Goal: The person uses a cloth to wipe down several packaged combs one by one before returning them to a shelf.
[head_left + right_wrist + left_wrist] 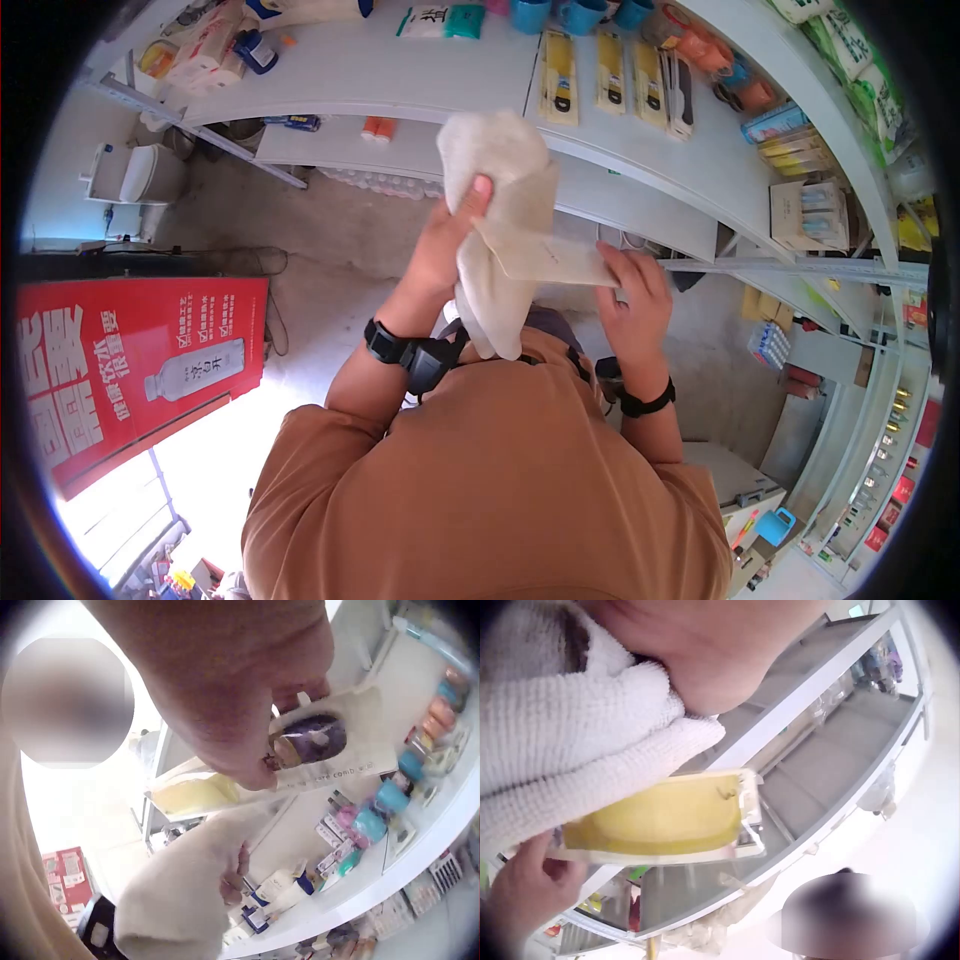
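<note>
Comb pkt [560,260] held up off the shelf [400,85], long axis roughly L–R, near end pinched by R hand [637,295], far end overlapping white cloth [500,150]; L hand [452,240], gripping cloth, sits farther off. Yellow pkts [558,80] beyond.

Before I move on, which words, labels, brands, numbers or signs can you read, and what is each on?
"care comb": the package held by the right hand; the words around it are blurred.
"健康饮水很重要": the red poster.
"凉白开": the bottle pictured on that poster.
Too small or blurred: the green-and-white packet and the yellow packages on the shelf.
No number is readable.
</note>
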A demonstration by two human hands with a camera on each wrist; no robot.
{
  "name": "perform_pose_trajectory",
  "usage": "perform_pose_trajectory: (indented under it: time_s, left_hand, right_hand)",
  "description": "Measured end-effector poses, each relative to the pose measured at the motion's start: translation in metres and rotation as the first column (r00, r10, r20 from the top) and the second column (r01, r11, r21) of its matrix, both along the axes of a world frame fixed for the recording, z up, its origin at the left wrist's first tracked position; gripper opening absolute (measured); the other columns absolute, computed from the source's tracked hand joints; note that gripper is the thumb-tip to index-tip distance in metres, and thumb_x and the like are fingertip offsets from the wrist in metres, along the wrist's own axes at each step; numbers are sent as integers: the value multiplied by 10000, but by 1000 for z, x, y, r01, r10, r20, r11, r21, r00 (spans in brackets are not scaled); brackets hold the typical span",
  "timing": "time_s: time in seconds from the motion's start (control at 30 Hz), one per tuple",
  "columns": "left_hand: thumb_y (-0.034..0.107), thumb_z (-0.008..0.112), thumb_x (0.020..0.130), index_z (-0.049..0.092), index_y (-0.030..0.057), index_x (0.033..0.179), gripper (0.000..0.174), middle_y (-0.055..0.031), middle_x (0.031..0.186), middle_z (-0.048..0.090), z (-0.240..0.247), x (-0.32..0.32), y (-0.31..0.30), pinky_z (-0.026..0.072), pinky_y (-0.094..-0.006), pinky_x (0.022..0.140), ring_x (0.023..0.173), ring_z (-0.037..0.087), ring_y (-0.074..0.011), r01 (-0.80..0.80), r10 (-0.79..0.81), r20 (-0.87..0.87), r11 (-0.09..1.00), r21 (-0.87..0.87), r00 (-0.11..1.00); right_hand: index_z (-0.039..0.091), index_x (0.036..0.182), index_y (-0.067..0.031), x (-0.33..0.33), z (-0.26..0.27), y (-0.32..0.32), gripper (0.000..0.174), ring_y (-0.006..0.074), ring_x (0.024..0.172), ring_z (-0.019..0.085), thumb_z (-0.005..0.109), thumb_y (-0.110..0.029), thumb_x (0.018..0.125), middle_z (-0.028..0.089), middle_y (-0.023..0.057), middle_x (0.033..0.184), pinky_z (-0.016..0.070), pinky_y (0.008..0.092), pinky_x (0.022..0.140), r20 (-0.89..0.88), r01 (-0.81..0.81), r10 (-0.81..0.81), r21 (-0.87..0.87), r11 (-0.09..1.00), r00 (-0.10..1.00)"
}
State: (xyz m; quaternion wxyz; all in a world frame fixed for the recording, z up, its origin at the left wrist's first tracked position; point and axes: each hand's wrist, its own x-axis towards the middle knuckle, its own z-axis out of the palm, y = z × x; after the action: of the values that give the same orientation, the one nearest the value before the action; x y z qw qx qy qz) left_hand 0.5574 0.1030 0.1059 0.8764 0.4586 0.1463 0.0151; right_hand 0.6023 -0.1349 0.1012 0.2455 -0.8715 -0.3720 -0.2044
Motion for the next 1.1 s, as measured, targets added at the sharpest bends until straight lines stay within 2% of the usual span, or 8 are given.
perform_pose_trajectory:
  time_s: [0.13,0.2,0.3,0.57,0.73,0.9,1.03,1.1]
  left_hand:
    - [455,523,960,482,0,1302,570,-134,1158,615,11,5,4,512,-324,869,1036,618,-216,-61,61,-9,962,-266,998]
    - [453,524,960,480,6,1308,568,-137,1173,609,17,7,-6,514,-324,871,1040,618,-219,-51,53,-6,922,-385,999]
    - [452,523,960,480,14,1314,565,-138,1198,597,19,16,-31,516,-326,871,1054,614,-218,-88,84,-26,943,-322,996]
    - [377,574,956,509,33,1297,488,-85,1103,646,-27,44,-123,541,-296,772,966,640,-154,77,-90,72,981,176,993]
    - [496,520,949,495,-15,1282,611,-126,1103,637,13,49,-129,535,-314,803,966,646,-194,-2,-22,-124,982,-189,992]
    - [496,534,944,485,-17,1296,625,-146,1137,622,6,46,-154,519,-315,835,999,634,-210,-24,18,-82,997,-78,996]
    - [526,514,937,392,25,1395,689,-157,1262,560,-21,55,-184,513,-393,917,1131,578,-269,28,-26,-40,998,53,999]
    - [526,515,938,363,47,1421,697,-161,1346,491,-32,60,-192,481,-413,970,1203,527,-262,129,-125,38,984,-125,991]
  right_hand:
    - [537,1345,-239,-4,-2,-10,717,268,847,576,673,-3,682,584,98,1167,480,384,775,-221,7,-19,-58,998,975]
    - [556,1322,-293,1,-2,-15,726,323,972,540,589,70,694,460,110,1377,445,471,864,66,-11,27,-229,973,997]
    - [559,1316,-338,15,-1,-36,753,335,1040,490,522,99,703,382,102,1453,399,493,909,65,-29,51,-294,955,997]
    - [554,1318,-348,32,29,-84,740,337,1132,489,546,67,705,350,102,1490,398,430,935,-178,-297,264,-201,933,948]
    - [534,1337,-374,49,4,-128,731,314,1033,499,548,28,725,341,95,1498,388,405,929,-104,-304,295,-82,949,950]
    - [535,1352,-286,44,11,-147,784,349,1187,418,576,88,664,351,175,1470,362,453,999,-368,-458,452,76,886,813]
    - [493,1398,-184,43,27,-153,537,416,1372,245,535,-349,888,299,118,1531,83,543,1145,-291,-558,521,-57,828,802]
    - [468,1414,-169,43,14,-148,618,399,1443,106,393,-550,933,268,82,1554,-47,568,1143,-248,-566,541,-40,823,804]
